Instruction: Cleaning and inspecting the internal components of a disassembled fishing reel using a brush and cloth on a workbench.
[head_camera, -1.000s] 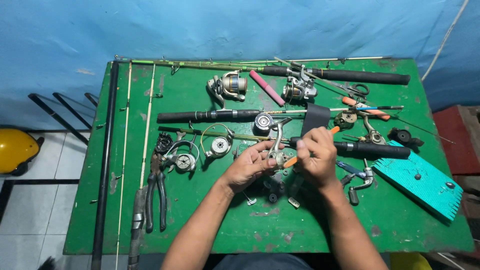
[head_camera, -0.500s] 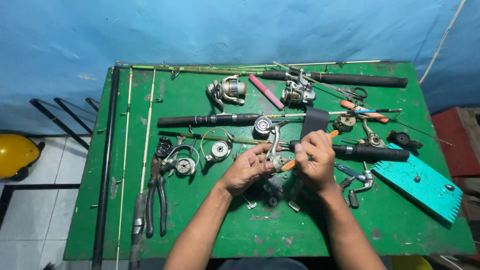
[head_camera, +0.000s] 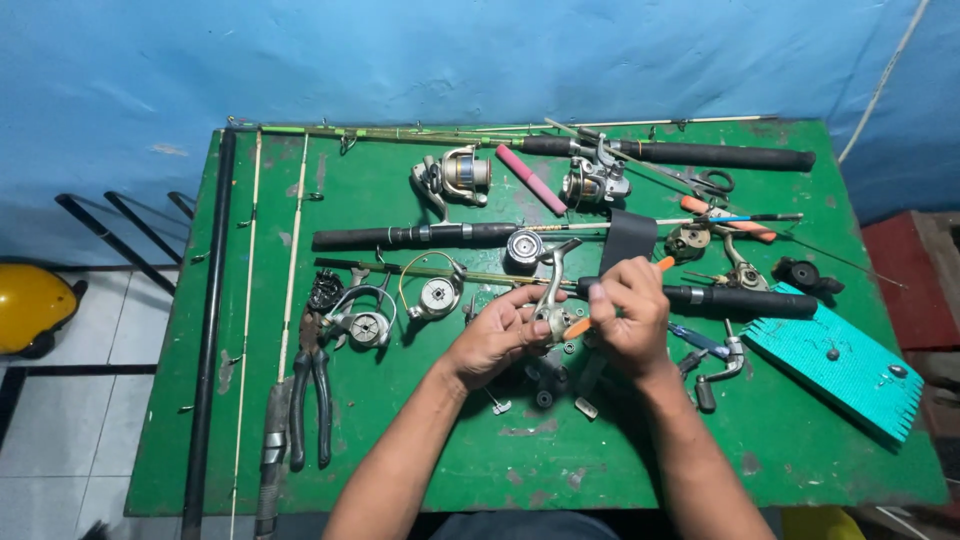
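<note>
— What's in that left hand (head_camera: 497, 338)?
— A small silver metal fishing reel body (head_camera: 551, 312), pinched over the middle of the worn green wooden table (head_camera: 400, 450).
— And the right hand (head_camera: 628, 315)?
— Closed around an orange-handled screwdriver (head_camera: 578, 325), tip at the reel.

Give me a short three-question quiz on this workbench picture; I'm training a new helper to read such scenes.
1. True or false: the left hand holds a silvery reel part above the green table.
2. Which tool does the right hand grip? A) the pliers B) an orange-handled tool C) the scissors
3. Fill in: the dark-handled pliers lie toward the table's ____ side in the picture.

Key
1. True.
2. B: the orange-handled tool sits in its fingers, while the pliers and the scissors lie untouched.
3. Left.
</note>
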